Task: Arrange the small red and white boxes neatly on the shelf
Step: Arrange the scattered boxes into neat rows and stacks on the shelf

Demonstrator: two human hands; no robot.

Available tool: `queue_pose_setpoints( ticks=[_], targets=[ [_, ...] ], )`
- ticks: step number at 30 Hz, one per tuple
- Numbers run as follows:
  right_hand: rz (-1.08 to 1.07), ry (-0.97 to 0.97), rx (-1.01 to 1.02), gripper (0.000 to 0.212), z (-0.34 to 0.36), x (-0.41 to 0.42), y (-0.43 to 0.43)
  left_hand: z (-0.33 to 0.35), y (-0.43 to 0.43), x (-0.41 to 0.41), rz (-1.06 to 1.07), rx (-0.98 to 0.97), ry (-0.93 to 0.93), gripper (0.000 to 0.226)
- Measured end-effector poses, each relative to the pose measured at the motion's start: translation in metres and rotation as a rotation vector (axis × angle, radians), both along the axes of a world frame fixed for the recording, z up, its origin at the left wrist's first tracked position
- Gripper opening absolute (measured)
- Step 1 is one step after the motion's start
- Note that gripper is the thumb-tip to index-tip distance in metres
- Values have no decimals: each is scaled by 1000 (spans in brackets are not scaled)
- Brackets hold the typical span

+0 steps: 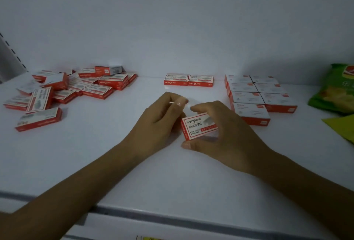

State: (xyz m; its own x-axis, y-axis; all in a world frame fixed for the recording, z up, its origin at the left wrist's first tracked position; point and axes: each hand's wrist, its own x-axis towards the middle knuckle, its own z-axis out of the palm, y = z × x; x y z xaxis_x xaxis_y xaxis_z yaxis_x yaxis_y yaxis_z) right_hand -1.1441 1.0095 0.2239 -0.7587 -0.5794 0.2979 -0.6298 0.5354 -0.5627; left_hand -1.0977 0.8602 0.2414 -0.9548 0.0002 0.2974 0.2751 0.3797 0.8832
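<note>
The right hand (226, 134) pinches a red-and-white staple box (199, 126) between thumb and fingers over the shelf (95, 163). The left hand (161, 119), fingers curled, meets the box's left end; whether it grips cannot be told.

Right grip (226, 136) holds a box (199, 126) over the shelf (134, 163), left grip (157, 119) against it, between scattered pile (76, 86) and neat rows (254, 96).

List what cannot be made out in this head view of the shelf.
Head view only:
Held box: right end hidden under the right hand.
Left hand: motion blur at its fingertips; whether it pinches anything is unclear.
Loose pile: boxes overlap, so no count.
Green packet: cut off by the right edge, print blurred.
Stacked block: print too blurred to read.
</note>
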Motion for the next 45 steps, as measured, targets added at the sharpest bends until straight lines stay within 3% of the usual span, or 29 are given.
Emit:
queue_pose_setpoints(
  ticks=[2, 6, 10, 12, 16, 18, 21, 24, 28, 31, 34, 41, 45],
  targets=[
    [-52, 74, 85, 65, -2, -2, 0, -6, -5, -3, 63, -80, -1, 14],
    [-118, 148, 126, 68, -5, -4, -2, -21, -18, -4, 139, -322, 101, 40],
    [-169, 161, 225, 82, -1, -1, -3, -24, -19, -4, 147, -343, 131, 49],
    [-180, 183, 219, 79, -1, -1, -4, -24, -19, -5, 141, -343, 136, 51],
    [-175, 406, 173, 69, -10, -4, -4, -24, -18, -4, 124, -307, 112, 51],
    [-170, 373, 168, 71, -8, -4, -4, -24, -18, -3, 82, -227, 77, 39],
    [-137, 325, 57, 51, 10, -3, 2, -22, -18, -2, 41, -187, 25, 34],
    [11, 297, 219, 41, 17, 8, 8, -13, -23, -4, -2, -266, 75, 38],
    [59, 399, 454, 63, 12, 26, 4, -2, -37, -26, -36, -437, 207, 39],
    [46, 310, 610, 81, 29, 23, -9, -13, -49, -46, 36, -490, 258, 42],
    [-11, 235, 717, 77, 26, -10, -19, -28, -62, -57, 68, -595, 208, 46],
    [-162, 198, 574, 53, 13, -79, -43, -35, -71, -58, 11, -597, 211, 56],
    [-183, 245, 531, 55, 3, -80, -45, -32, -72, -57, 20, -607, 216, 60]
  ],
)
